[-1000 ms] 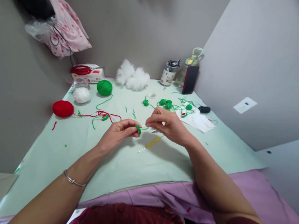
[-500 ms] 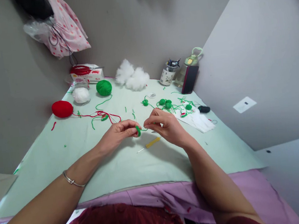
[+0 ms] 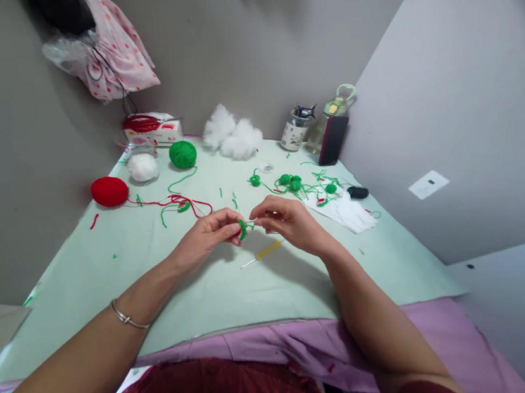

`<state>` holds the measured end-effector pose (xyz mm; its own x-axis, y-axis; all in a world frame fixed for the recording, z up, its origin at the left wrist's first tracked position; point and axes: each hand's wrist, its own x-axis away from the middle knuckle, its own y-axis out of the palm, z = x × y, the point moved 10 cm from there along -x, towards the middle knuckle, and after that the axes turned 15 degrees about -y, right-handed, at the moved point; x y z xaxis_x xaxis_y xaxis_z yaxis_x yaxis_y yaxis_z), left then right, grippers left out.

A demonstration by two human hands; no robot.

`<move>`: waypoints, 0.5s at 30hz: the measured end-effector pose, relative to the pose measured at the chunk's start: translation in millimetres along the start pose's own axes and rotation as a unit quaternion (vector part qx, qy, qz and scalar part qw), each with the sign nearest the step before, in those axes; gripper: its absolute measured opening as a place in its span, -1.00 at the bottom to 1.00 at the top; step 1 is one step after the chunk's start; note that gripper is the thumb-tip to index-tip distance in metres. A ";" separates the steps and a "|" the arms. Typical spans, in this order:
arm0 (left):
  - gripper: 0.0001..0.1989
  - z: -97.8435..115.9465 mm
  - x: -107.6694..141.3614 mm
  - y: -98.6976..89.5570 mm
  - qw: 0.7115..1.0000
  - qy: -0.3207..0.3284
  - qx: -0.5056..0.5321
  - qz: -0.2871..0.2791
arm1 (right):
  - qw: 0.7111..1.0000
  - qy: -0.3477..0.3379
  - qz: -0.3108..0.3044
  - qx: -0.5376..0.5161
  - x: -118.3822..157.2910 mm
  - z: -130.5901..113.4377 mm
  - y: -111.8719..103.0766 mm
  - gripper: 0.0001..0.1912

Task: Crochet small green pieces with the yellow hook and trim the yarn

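Observation:
Near the middle of the table, my left hand (image 3: 216, 231) pinches a small green crocheted piece (image 3: 242, 229) with a bit of red at its edge. Just to the right, my right hand (image 3: 287, 222) is closed, its thumb and fingertips together on a thin, light needle-like tool (image 3: 250, 222) that reaches to the green piece. A short green strand hangs between the hands. Below them a yellow-handled hook (image 3: 268, 250) lies on the table.
Balls of red yarn (image 3: 109, 191), white yarn (image 3: 143, 167) and green yarn (image 3: 183, 154) stand at the back left. Beyond the hands are white stuffing (image 3: 232, 133), small green pieces (image 3: 295, 183), white tissue (image 3: 348, 214), a pen jar (image 3: 294, 134) and a phone (image 3: 333, 140).
My right hand has shifted slightly left and down toward the green piece. The thin tool now meets that piece, which is turned a little.

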<state>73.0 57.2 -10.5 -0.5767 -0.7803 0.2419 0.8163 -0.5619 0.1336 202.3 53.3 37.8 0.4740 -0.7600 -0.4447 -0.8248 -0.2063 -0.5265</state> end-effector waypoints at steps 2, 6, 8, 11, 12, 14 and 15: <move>-0.80 -2.0 -0.5 -0.5 1.000 -0.005 0.002 0.001 | 1.000 0.002 0.004 -0.005 0.2 0.9 0.8 -0.91; -0.77 -6.7 -2.7 -1.4 1.000 -0.015 0.008 0.005 | 0.998 0.013 0.028 -0.049 0.6 3.9 10.0 -0.93; -0.76 -8.5 -4.0 -2.9 1.000 -0.015 0.014 0.012 | 0.999 0.003 0.028 -0.042 0.1 1.0 15.2 -0.89; -0.75 -11.7 -5.8 -4.5 0.999 -0.018 0.016 0.022 | 0.997 -0.054 0.004 0.060 -1.4 -12.8 19.8 -0.86; -0.75 -12.8 -6.4 -4.5 0.999 -0.020 0.013 0.024 | 0.992 -0.074 -0.010 0.104 -1.5 -17.7 21.8 -0.85; -0.76 -14.4 -7.0 -3.9 0.999 -0.024 0.006 0.025 | 0.978 -0.108 -0.034 0.175 -0.9 -26.3 25.9 -0.82; -0.76 -14.4 -7.0 -3.3 0.999 -0.025 0.001 0.025 | 0.972 -0.124 -0.037 0.195 -0.5 -30.3 26.9 -0.81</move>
<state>73.9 60.6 -26.4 -0.5336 -0.7922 0.2961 0.8438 -0.5224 0.1231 170.5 29.4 45.8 0.6276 -0.5697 -0.5306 -0.6284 0.0316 -0.7772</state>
